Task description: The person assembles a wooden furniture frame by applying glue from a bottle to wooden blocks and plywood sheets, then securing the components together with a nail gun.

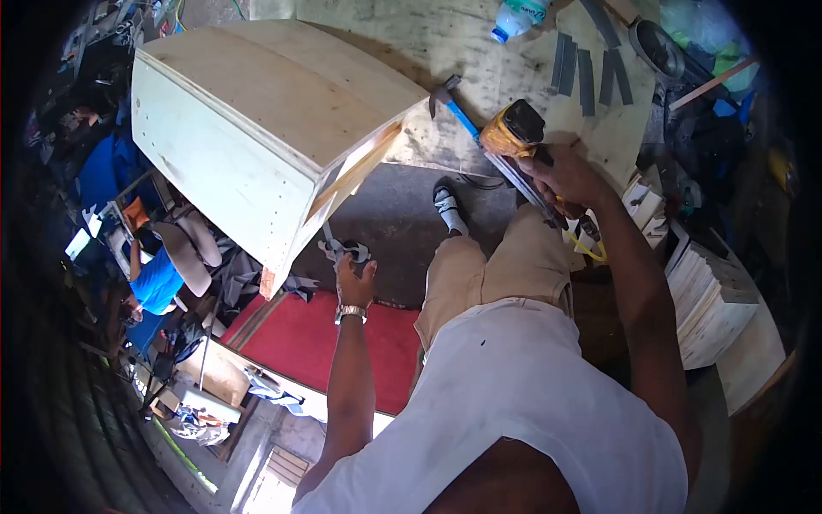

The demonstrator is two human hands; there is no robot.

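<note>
My right hand point(565, 178) is wrapped round a nail gun point(511, 130) with a black cap and yellow-orange tape, its long metal magazine pointing back toward my leg. A yellow hose point(591, 250) hangs below that hand. My left hand point(354, 284), with a metal watch point(349, 312) on the wrist, has its thumb and fingers apart. Just beyond its fingertips is a grey-white object point(349, 250) over the red surface's far edge. A large pale plywood piece point(282, 94) with a curved top stands on the worktable, its near corner close to my left hand.
A blue-handled hammer point(461, 116) lies on the plywood worktable point(411, 51) beside the nail gun. Dark grey strips point(586, 81) and a water bottle point(519, 17) lie farther back. Stacked wooden pieces point(715, 300) stand at right. A red padded surface point(317, 343) is below; a person in blue point(158, 281) sits left.
</note>
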